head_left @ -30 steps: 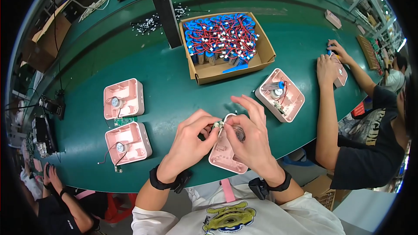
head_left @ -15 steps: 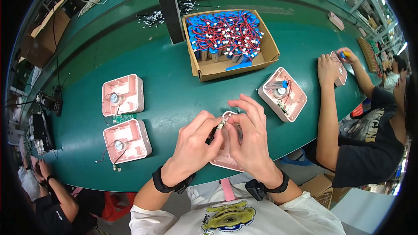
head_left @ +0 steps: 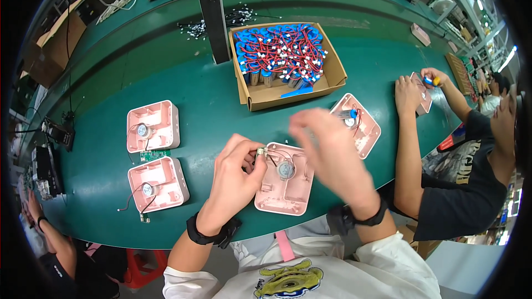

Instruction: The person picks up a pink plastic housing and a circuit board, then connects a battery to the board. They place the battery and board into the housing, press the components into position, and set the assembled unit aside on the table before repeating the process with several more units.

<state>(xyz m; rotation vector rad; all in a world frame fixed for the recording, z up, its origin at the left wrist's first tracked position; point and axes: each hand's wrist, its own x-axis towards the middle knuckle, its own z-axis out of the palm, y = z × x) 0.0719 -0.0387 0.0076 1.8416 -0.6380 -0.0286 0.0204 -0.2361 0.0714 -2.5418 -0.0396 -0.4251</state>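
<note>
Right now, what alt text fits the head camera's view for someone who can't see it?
A person's left hand pinches a small pale-green circuit piece near an open pink plastic case on a green table, the blurred right hand raised alongside. Behind stands a brown cardboard box of blue cylinders with red wires.

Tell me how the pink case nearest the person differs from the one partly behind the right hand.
The near case shows no battery; the other case holds a blue-tipped battery. The near case is turned slightly; the other case lies more cornerwise. Both are pink, open-topped and hold a round metal disc.
</note>
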